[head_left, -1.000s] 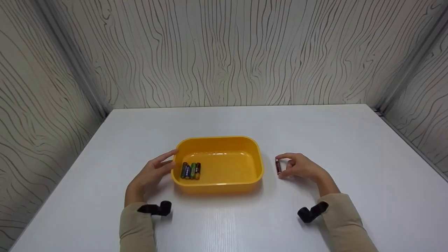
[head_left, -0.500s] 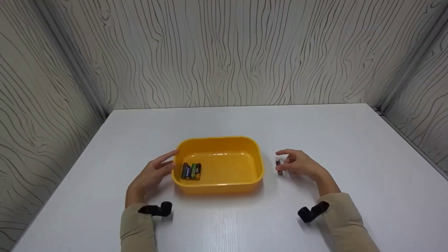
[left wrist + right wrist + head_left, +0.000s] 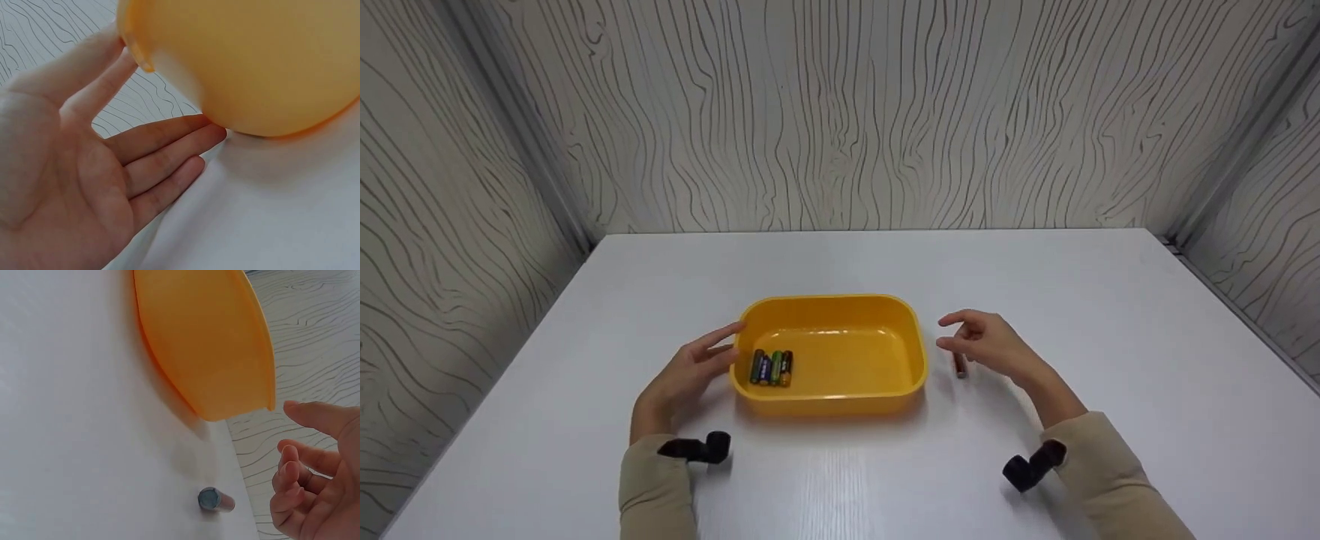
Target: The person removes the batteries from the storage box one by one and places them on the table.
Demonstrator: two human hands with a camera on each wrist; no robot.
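A yellow plastic bin (image 3: 840, 405) stands on the white table. Inside it, at the left end, several batteries (image 3: 771, 367) lie side by side. My left hand (image 3: 682, 382) touches the bin's left end with its fingers extended, as the left wrist view shows at the bin's wall (image 3: 253, 67). Outside the bin on the right, a dark red battery (image 3: 960, 365) lies on the table, its grey end towards the right wrist camera. Above and just beyond that battery (image 3: 218, 500), my right hand (image 3: 986, 346) holds nothing, thumb and index finger apart.
The white table (image 3: 840, 480) runs back to a wood-grain patterned panel (image 3: 840, 120). Similar panels rise at the left and right. Each wrist carries a black camera, the left camera (image 3: 709, 448) and the right camera (image 3: 1027, 469).
My right hand has let go of the dark red battery, lifted off it and shifted slightly left towards the bin. The battery stays on the table. My left hand has kept its place.
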